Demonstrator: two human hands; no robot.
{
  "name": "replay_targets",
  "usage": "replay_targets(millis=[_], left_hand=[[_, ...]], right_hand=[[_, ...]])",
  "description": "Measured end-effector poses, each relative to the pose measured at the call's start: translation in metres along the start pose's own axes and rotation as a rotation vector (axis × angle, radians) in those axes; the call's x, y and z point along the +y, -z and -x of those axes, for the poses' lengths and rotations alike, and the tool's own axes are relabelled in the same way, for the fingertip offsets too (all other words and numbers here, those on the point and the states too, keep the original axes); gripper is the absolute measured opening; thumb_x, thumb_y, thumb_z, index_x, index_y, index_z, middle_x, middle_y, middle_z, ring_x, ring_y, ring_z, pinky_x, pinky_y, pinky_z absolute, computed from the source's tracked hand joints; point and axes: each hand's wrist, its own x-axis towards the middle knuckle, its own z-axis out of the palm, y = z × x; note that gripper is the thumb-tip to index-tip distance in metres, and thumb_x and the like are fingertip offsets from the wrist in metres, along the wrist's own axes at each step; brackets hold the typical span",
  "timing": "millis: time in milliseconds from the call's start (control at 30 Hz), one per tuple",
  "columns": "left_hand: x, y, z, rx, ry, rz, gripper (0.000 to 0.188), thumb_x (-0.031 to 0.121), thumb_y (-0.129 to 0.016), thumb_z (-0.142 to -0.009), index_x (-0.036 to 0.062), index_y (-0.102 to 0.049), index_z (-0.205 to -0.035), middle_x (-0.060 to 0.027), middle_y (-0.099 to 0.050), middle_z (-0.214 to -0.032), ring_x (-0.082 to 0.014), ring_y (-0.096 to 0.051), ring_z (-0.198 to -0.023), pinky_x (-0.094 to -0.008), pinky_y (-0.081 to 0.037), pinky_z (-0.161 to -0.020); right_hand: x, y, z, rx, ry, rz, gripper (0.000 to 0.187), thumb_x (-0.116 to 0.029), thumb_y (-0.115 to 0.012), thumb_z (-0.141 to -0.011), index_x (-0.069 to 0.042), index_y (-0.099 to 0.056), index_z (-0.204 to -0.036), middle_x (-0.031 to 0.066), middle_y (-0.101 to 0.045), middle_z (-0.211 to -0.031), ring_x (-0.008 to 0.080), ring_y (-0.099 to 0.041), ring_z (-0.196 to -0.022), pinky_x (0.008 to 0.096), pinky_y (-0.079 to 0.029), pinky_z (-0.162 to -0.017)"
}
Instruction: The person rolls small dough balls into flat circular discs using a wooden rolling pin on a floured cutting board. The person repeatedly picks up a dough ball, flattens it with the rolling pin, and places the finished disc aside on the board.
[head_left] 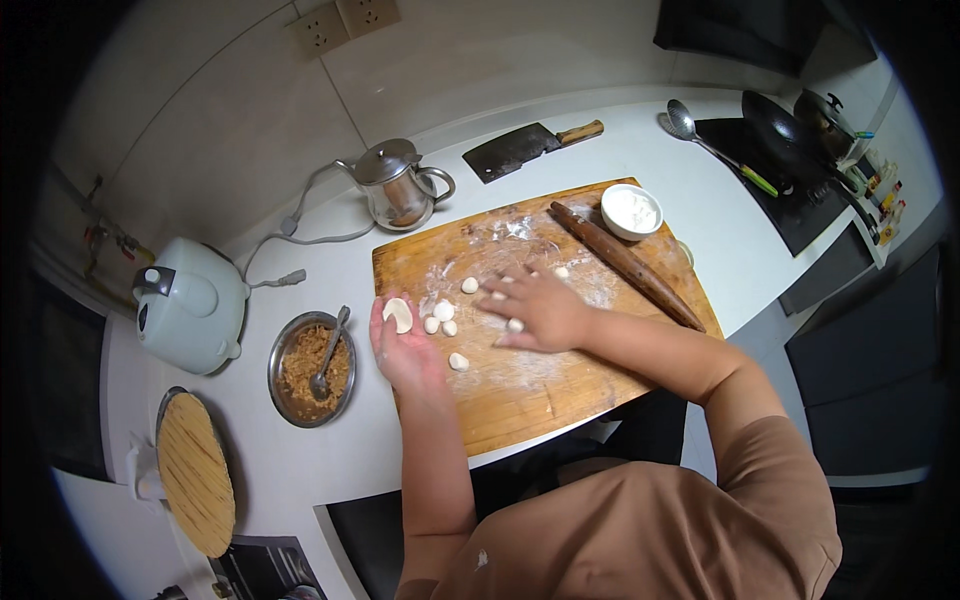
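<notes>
A flat white dough wrapper (398, 316) lies in my left hand (410, 358), which is turned palm up over the left edge of the floured wooden board (520, 400). My right hand (545, 312) is palm down on the board, its fingers spread among small dough pieces. One dough piece (515, 325) shows between its fingers, and others are partly covered. Several dough balls (445, 310) sit between my two hands, with a single dough ball (459, 361) nearer me. Beyond my right hand, a dark wooden rolling pin (630, 265) rests slantwise.
A bowl of flour (632, 212) stands at the board's far right corner. Left of the board is a metal bowl of brown filling (300, 375) with a spoon (322, 382). Behind lie a kettle (392, 190) and a cleaver (515, 150). A round slatted tray (195, 475) is at far left.
</notes>
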Motion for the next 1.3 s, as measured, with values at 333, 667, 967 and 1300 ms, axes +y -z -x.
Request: replay_targets(millis=[333, 667, 967, 1300], left_hand=[[0.011, -0.002, 0.0, -0.001, -0.257, -0.129, 0.04, -0.004, -0.042, -0.095, -0.007, -0.041, -0.135, -0.0263, -0.045, -0.136, -0.0335, -0.052, -0.122, -0.0409, -0.049, -0.106], [-0.006, 0.015, -0.01, -0.042, 0.1, -0.02, 0.044, -0.005, -0.042, -0.096, -0.0061, -0.034, -0.14, -0.0262, -0.044, -0.137, -0.034, -0.05, -0.126, -0.0414, -0.048, -0.109], [-0.007, 0.008, 0.0, -0.091, 0.158, -0.015, 0.049, -0.005, -0.04, -0.097, -0.0056, -0.028, -0.145, -0.0263, -0.039, -0.143, -0.0346, -0.046, -0.131, -0.0419, -0.043, -0.114], [-0.01, 0.013, -0.012, -0.142, 0.224, -0.067, 0.04, 0.001, -0.038, -0.101, -0.0049, -0.036, -0.14, -0.0255, -0.047, -0.136, -0.035, -0.052, -0.125, -0.0441, -0.047, -0.109]], right_hand=[[-0.049, -0.027, -0.087, -0.079, 0.154, 0.004, 0.05, -0.048, -0.058, -0.09, -0.021, -0.061, -0.132, 0.0114, -0.044, -0.151, 0.0365, -0.037, -0.141, 0.0589, -0.03, -0.112], [0.07, 0.013, -0.022, 0.076, -0.114, -0.268, 0.057, -0.047, -0.052, -0.095, -0.012, -0.054, -0.14, 0.0162, -0.047, -0.149, 0.0365, -0.041, -0.138, 0.0518, -0.031, -0.114], [0.034, -0.003, 0.011, 0.077, -0.179, -0.045, 0.076, -0.052, -0.064, -0.088, -0.01, -0.042, -0.147, 0.0186, -0.037, -0.154, 0.0418, -0.029, -0.144, 0.0515, -0.025, -0.118], [0.028, -0.031, -0.094, 0.027, 0.002, -0.016, 0.057, -0.047, -0.059, -0.092, -0.017, -0.054, -0.14, 0.0103, -0.041, -0.153, 0.0322, -0.037, -0.142, 0.0504, -0.028, -0.117]])
